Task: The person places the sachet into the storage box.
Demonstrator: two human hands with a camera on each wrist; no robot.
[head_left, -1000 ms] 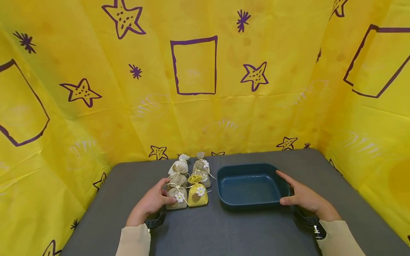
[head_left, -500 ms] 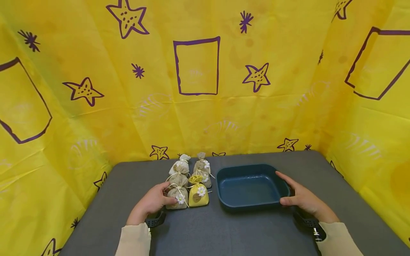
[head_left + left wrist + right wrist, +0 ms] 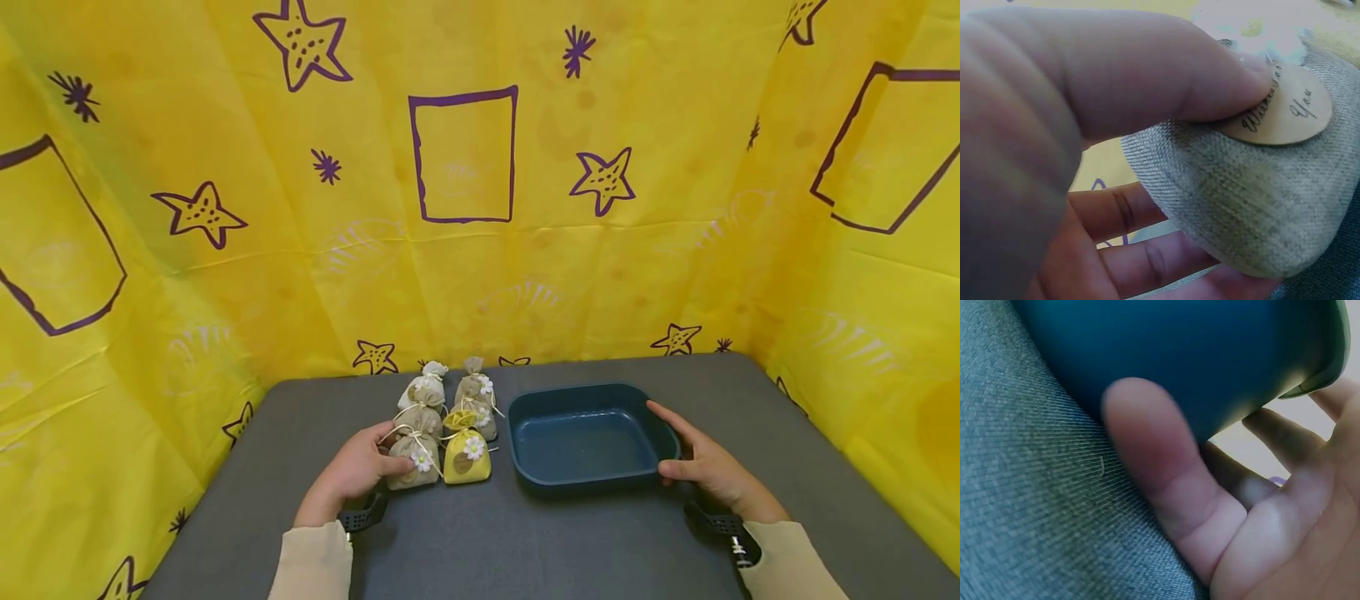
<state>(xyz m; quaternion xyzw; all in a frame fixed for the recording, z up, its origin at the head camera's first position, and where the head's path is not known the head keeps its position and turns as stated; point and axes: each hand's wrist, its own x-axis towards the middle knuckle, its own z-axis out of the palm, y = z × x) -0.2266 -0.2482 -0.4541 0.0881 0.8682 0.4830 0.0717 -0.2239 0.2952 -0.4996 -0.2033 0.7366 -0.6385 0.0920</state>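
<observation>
My left hand (image 3: 356, 467) grips the nearest beige cloth sachet (image 3: 426, 478) at the front left of a small group. In the left wrist view its thumb presses on the round paper tag (image 3: 1310, 109) with handwriting-style print, and the other fingers reach behind the sachet. A white flower decorates the sachet's front. Close on its right stands a yellow sachet (image 3: 465, 473). My right hand (image 3: 708, 467) holds the right end of a dark blue rectangular tub (image 3: 585, 454), thumb on the near side, fingers round the far side. Nothing lies inside the tub.
Behind the nearest sachets stand a second beige one (image 3: 426, 422), a white one (image 3: 411, 394) and two more beige ones in the right row. A grey cloth covers the table (image 3: 525, 542). Yellow patterned fabric (image 3: 465, 275) closes off the back and sides.
The head view has shifted very slightly. Both hands, the sachets and the tub hold practically the same places.
</observation>
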